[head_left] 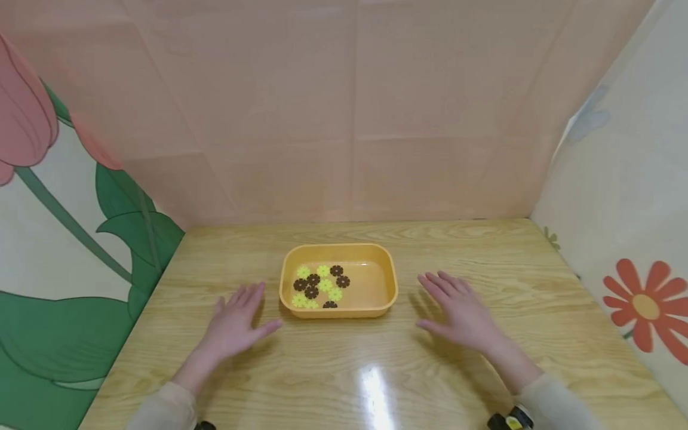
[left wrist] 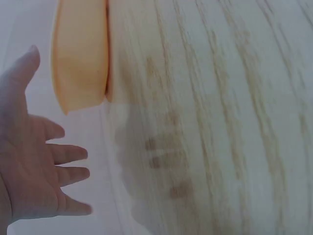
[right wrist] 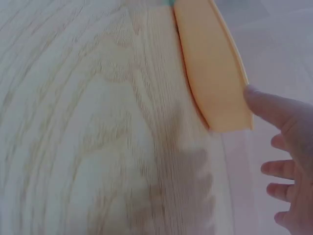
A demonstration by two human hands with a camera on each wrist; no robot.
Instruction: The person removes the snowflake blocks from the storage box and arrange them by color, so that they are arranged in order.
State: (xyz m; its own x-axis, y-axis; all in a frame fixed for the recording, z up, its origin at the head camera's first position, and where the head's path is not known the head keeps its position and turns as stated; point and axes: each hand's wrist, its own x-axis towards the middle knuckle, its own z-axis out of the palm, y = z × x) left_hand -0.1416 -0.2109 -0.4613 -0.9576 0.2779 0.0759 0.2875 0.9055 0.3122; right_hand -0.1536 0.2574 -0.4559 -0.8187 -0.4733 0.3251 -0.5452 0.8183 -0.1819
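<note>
left hand (head_left: 235, 327): spread, beside tray (head_left: 372, 288) | right hand (head_left: 463, 315): spread, near tray

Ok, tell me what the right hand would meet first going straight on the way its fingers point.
The right hand would probably meet the right side of the orange tray; the hand's height is unclear, so it might pass above.

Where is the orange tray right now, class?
In the head view, the orange tray sits on the wooden table between the left hand and the right hand, touching neither.
</note>
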